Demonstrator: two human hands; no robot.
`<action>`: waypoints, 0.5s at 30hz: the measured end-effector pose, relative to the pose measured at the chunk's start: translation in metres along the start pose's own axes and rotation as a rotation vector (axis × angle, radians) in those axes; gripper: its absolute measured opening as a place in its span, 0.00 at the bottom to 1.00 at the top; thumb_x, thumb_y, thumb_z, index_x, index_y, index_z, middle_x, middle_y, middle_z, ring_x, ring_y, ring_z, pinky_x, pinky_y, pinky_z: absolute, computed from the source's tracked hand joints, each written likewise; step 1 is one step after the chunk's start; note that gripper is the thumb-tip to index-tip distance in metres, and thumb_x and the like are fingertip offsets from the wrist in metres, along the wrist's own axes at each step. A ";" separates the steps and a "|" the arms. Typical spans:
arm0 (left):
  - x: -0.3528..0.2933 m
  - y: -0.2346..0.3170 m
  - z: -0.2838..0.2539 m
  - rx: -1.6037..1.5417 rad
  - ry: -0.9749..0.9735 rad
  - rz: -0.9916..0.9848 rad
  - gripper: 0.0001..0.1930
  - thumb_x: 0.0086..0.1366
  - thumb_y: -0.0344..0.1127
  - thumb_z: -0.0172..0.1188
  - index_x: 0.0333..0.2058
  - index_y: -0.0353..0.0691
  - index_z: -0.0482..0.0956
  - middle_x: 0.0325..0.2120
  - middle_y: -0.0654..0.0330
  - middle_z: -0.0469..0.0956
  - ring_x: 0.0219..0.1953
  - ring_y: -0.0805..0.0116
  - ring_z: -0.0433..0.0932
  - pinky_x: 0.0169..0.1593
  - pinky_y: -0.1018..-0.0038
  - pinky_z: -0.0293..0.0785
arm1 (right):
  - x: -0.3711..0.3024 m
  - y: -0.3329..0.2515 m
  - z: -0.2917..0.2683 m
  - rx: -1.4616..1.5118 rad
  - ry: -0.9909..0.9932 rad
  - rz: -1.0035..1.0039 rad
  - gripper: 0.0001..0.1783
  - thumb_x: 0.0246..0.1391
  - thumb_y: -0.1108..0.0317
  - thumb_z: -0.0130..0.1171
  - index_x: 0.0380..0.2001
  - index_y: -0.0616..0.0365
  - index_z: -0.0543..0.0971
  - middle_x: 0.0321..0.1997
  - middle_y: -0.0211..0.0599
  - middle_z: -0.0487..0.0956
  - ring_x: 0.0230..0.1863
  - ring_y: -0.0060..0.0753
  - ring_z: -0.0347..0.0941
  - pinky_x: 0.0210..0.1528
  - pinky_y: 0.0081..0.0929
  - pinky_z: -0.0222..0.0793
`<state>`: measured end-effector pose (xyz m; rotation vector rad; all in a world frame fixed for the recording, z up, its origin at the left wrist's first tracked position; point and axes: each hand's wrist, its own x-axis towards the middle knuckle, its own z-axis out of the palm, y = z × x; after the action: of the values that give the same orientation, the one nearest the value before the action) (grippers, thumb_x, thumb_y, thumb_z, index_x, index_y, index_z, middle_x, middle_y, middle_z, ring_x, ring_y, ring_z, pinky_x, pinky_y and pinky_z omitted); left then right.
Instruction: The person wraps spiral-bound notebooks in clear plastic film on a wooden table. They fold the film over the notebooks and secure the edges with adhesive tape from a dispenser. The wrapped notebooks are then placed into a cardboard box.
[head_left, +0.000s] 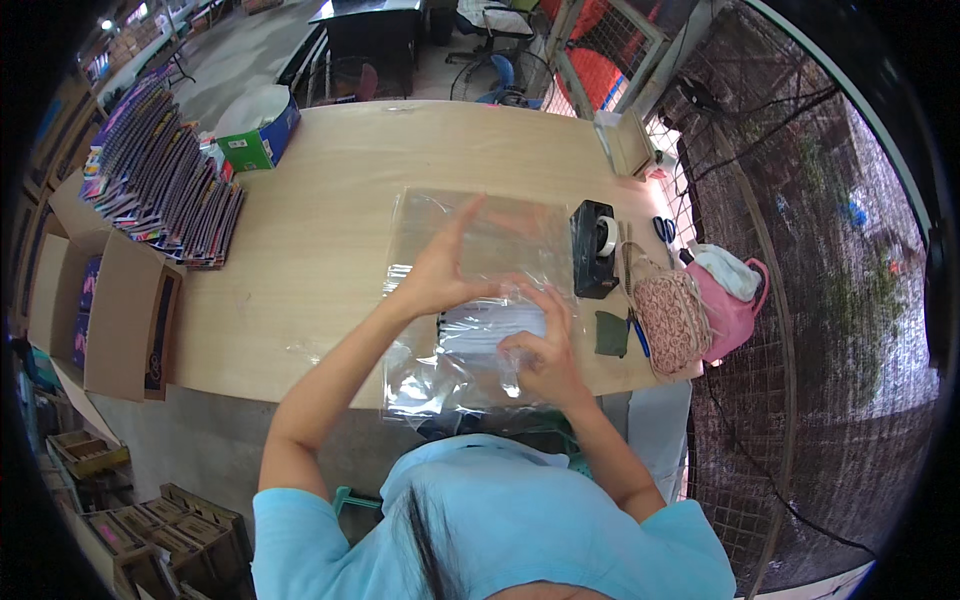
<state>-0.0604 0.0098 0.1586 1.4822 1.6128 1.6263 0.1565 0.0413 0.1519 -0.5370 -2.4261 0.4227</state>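
Observation:
A large clear plastic bag (pixel 425 372) lies over the near middle of the table, glossy and creased, its near end hanging past the table edge. A stack of notebooks (pixel 478 331), pale with a dark bound left edge, lies under or inside the film; I cannot tell which. My left hand (pixel 446 272) rests over the bag beyond the stack, fingers stretched out and thumb spread toward the right. Curled at the stack's right end, my right hand (pixel 548 352) grips crinkled film, with the index finger reaching away from the thumb.
To the right are a black tape dispenser (pixel 594 250), dark green cloth (pixel 611 334), blue pen (pixel 640 338), scissors (pixel 663 229), patterned pouch (pixel 672 318) and pink bag (pixel 738 318). At left are piled spiral notebooks (pixel 165 175), an open carton (pixel 125 325) and a green-blue box (pixel 262 140).

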 end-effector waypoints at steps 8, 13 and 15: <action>0.041 0.100 -0.035 -0.543 0.337 0.126 0.27 0.51 0.32 0.69 0.50 0.35 0.71 0.49 0.55 0.72 0.46 0.65 0.76 0.43 0.69 0.76 | 0.010 0.020 -0.048 0.857 0.468 0.135 0.18 0.38 0.64 0.72 0.34 0.58 0.81 0.58 0.48 0.65 0.61 0.47 0.60 0.63 0.44 0.56; -0.038 0.018 -0.044 0.385 -0.335 0.079 0.31 0.40 0.44 0.77 0.45 0.43 0.75 0.59 0.49 0.60 0.63 0.55 0.58 0.49 0.58 0.72 | -0.015 0.042 -0.005 0.404 0.133 0.227 0.15 0.40 0.66 0.71 0.31 0.58 0.79 0.57 0.46 0.66 0.60 0.45 0.62 0.61 0.39 0.58; -0.059 -0.003 -0.012 0.339 -0.310 -0.053 0.23 0.41 0.40 0.76 0.35 0.43 0.77 0.46 0.50 0.71 0.50 0.55 0.72 0.48 0.63 0.72 | -0.017 0.047 0.022 0.477 0.109 0.274 0.13 0.39 0.68 0.71 0.29 0.58 0.79 0.56 0.44 0.66 0.60 0.44 0.62 0.60 0.38 0.59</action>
<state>-0.0514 -0.0451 0.1358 1.7379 1.7845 1.0643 0.1682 0.0702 0.1071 -0.6561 -2.0518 1.0253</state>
